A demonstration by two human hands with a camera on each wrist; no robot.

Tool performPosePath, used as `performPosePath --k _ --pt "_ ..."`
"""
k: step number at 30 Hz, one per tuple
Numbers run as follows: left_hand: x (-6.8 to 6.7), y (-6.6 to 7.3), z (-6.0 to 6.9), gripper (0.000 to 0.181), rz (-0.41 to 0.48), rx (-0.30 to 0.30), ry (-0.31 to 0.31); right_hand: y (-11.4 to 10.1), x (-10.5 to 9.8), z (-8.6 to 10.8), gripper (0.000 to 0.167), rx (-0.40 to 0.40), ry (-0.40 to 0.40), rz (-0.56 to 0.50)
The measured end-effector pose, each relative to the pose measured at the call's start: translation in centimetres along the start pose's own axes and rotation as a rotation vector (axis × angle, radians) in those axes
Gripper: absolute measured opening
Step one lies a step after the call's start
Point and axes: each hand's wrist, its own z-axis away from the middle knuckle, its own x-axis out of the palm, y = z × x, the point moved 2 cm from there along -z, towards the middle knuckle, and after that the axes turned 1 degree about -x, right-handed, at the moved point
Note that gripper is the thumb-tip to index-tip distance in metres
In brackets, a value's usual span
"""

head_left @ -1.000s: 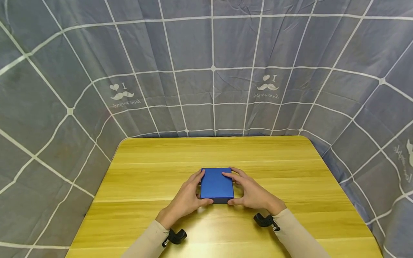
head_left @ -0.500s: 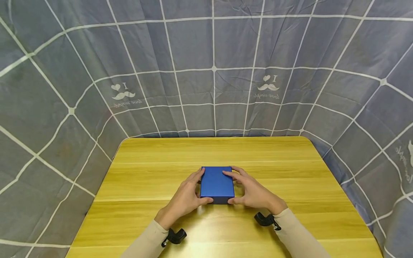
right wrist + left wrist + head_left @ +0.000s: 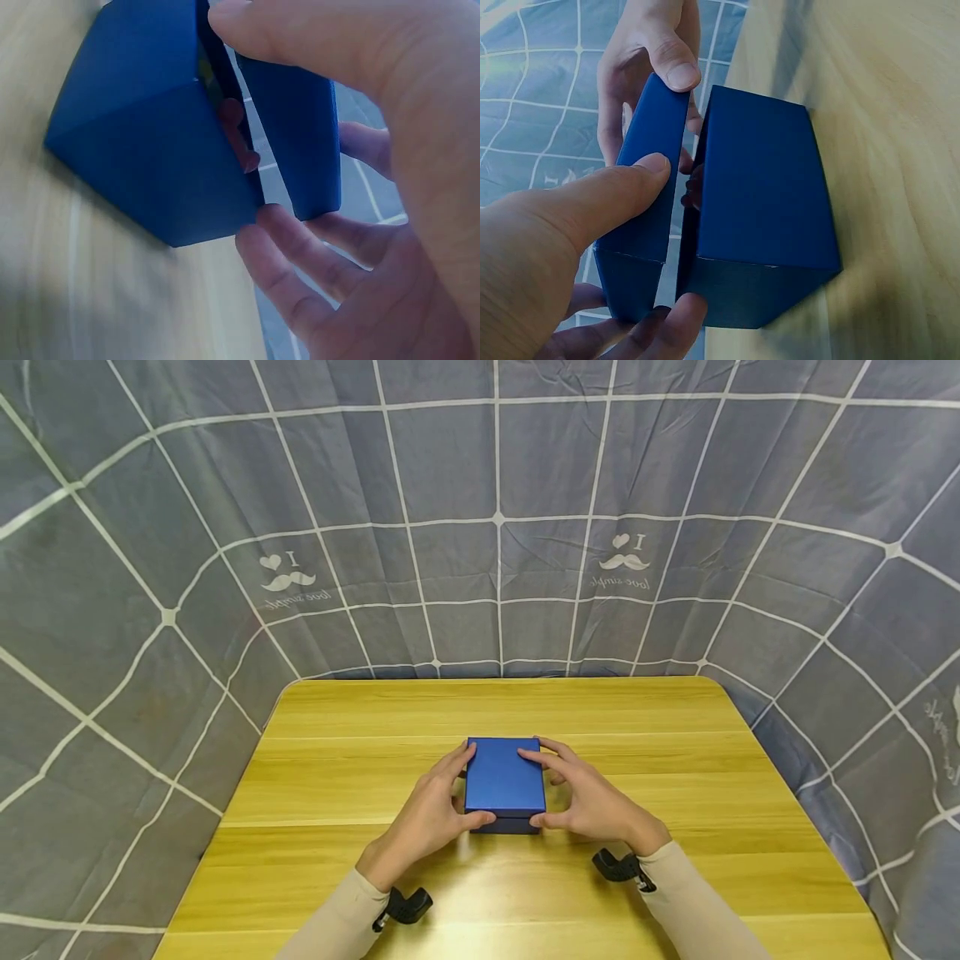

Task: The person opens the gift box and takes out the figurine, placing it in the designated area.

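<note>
We find the blue lid (image 3: 506,774) held just above its box base (image 3: 765,180), which stands on the table (image 3: 337,760); both wrist views show a gap between them; the left hand (image 3: 427,810) and right hand (image 3: 596,802) are half curled, each gripping one side of the lid with thumb and fingers; we judge the step in hand to be parting lid from base; the next move, in our view, calls for an even, level lift.

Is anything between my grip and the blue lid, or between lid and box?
Nothing visible separates your left grip or right grip from the lid; both hold it. Fingers show at the gap above the box; nothing else is clear there.
</note>
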Motion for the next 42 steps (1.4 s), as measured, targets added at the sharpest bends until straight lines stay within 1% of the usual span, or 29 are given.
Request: performPosePath --k 4,9,11,13,15,18,20,22,24,27,30,36,42 --pt "-0.2 0.4 -0.1 0.108 0.047 -0.008 -0.010 -0.3 -0.4 -0.1 0.102 -0.017 0.004 -0.038" --pt "-0.6 0.7 -0.4 0.108 0.081 -0.007 0.000 -0.6 -0.8 -0.5 0.102 -0.046 0.026 -0.088" --pt "-0.8 0.7 -0.5 0.108 0.090 -0.012 0.011 -0.8 -0.9 -0.7 0.099 -0.051 0.035 -0.111" --pt "-1.1 0.8 -0.6 0.104 0.105 -0.008 0.025 -1.0 -1.0 -0.9 0.094 -0.053 0.046 -0.131" --pt "-1.3 0.9 -0.7 0.094 0.113 0.013 0.056 -1.4 -1.1 -1.2 0.087 -0.055 0.068 -0.140" --pt "-1.8 0.9 -0.9 0.077 0.114 0.064 0.129 -2.1 -1.1 -1.8 0.078 -0.062 0.116 -0.149" --pt "-2.0 0.9 -1.0 0.069 0.117 0.092 0.186 -2.5 -1.0 -2.3 0.077 -0.068 0.152 -0.153" --pt "-2.3 0.8 -1.1 0.067 0.125 0.100 0.232 -2.9 -0.8 -2.8 0.079 -0.074 0.187 -0.164" --pt "-2.5 0.6 -1.2 0.069 0.143 0.089 0.269 -3.3 -0.6 -3.3 0.085 -0.075 0.223 -0.178" --pt "-2.9 0.3 -1.2 0.074 0.166 0.054 0.312 -4.0 -0.3 -3.9 0.095 -0.056 0.277 -0.206" --pt "-3.5 -0.1 -1.1 0.078 0.187 0.017 0.343 -4.7 0.2 -4.5 0.099 -0.026 0.314 -0.253" --pt "-4.7 -1.1 -0.7 0.076 0.194 -0.031 0.386 -5.9 1.3 -5.8 0.091 -0.011 0.323 -0.335" --pt "-5.9 -2.1 -0.4 0.072 0.174 -0.042 0.448 -6.9 2.3 -7.0 0.087 -0.020 0.311 -0.348"
